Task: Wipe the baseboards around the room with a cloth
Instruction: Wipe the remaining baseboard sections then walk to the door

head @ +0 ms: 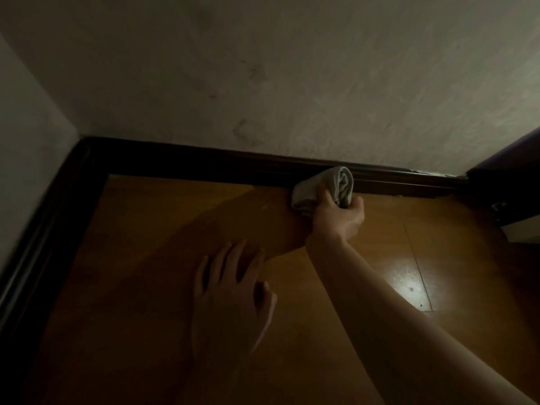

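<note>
**Left hand (230, 290) flat on the floor, right hand (339, 217) at the baseboard**

Low in the middle of the frame, the left hand lies on the wooden floor (146, 258) with its fingers spread and straight, holding nothing. Up and to the right of it, the right hand grips a rolled grey cloth (336, 185), fingers curled round it. The cloth touches the dark baseboard (204, 162) under the pale wall (292, 83), well apart from the left hand.
</note>
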Motion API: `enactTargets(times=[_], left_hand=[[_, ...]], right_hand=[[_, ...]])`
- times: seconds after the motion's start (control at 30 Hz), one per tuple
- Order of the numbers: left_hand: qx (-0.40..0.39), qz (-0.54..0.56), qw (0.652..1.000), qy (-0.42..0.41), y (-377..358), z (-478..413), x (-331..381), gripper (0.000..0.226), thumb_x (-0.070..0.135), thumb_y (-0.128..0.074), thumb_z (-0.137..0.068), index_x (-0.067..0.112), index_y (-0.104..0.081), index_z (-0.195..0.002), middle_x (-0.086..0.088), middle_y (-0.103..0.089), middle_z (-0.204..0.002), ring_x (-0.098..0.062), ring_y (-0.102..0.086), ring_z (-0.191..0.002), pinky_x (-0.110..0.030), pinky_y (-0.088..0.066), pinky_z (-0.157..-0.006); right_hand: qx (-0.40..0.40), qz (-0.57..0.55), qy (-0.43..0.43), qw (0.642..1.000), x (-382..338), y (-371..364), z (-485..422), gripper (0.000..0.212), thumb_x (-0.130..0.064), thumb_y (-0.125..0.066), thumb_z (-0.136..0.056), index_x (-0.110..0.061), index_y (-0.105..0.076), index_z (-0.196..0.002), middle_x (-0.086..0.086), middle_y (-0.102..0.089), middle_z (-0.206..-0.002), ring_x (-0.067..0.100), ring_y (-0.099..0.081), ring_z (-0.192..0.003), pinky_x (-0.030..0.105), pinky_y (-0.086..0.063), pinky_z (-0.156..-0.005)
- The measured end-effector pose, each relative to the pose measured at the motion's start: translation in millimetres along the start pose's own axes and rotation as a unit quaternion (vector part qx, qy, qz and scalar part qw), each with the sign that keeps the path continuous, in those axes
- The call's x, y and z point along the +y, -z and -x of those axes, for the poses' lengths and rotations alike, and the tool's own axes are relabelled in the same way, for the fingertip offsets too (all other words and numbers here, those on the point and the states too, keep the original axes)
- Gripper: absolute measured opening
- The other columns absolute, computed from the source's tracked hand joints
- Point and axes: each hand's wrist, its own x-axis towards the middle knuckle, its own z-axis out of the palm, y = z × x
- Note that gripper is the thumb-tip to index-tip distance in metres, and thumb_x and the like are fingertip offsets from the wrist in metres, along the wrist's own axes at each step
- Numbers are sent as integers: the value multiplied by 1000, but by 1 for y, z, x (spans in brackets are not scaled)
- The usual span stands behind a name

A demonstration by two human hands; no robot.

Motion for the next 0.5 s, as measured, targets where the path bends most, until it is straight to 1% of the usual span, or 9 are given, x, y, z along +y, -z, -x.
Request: enactTargets(times=[0.07, 0.17, 0.23, 0.3, 0.4, 0.43, 0.5], left_hand=[[-2, -2, 1000, -1, 2, 1, 1, 47, 42, -58, -86, 31, -65, -131, -2, -53, -147, -25, -44, -140, -52, -26, -117], [-4, 0, 1000, 4, 0, -2, 0, 47, 42, -60, -85, 32, -65, -131, -1, -53, -147, -25, -45, -139, -53, -27, -117], [-6, 4, 1000, 9, -1, -2, 2, 46, 41, -60, -85, 33, -65, -130, -1, -53, -147, -24, -45, -139, -53, -28, -116], [3, 1, 1000, 7, -3, -1, -1, 46, 43, -56, -85, 35, -65, -129, 0, -54, -146, -24, -46, -138, -51, -28, -116], [19, -8, 1000, 5, -7, -5, -2, 48, 45, -51, -83, 35, -68, -127, 0, -57, -143, -25, -48, -134, -51, -29, -113], [19, -15, 1000, 14, -7, -7, 1, 48, 45, -50, -82, 34, -69, -124, -2, -58, -141, -26, -48, -132, -53, -29, -111], [-6, -27, 999, 23, -6, -13, 17, 50, 47, -49, -79, 33, -69, -122, -5, -58, -140, -28, -49, -129, -55, -29, -110]], right_hand=[[-31, 13, 12, 999, 5, -7, 10, 23, -25, -75, -87, -20, -53, -83, 4, -66, -89, 18, -66, -81, 31, -57, -71], [-92, 42, 43, 994, 14, -14, 18, 21, -26, -75, -87, -18, -56, -84, 4, -65, -87, 19, -65, -80, 38, -56, -71], [-107, 51, 59, 991, 14, -12, 17, 23, -27, -76, -86, -13, -57, -84, 4, -64, -82, 16, -61, -75, 39, -55, -69], [-125, 54, 62, 989, 10, -9, 14, 24, -29, -78, -84, -13, -59, -85, 2, -66, -82, 16, -63, -76, 38, -57, -69], [-125, 57, 98, 986, -2, 2, 3, 21, -32, -81, -81, -19, -65, -82, -2, -69, -81, 13, -67, -77, 34, -59, -67], [-123, 61, 120, 983, -6, 7, -1, 20, -33, -81, -80, -20, -66, -83, -4, -69, -80, 10, -66, -76, 32, -58, -65], [-135, 83, 161, 974, -13, 14, -8, 19, -37, -80, -81, -24, -68, -86, -9, -70, -81, 3, -65, -77, 23, -53, -61]])
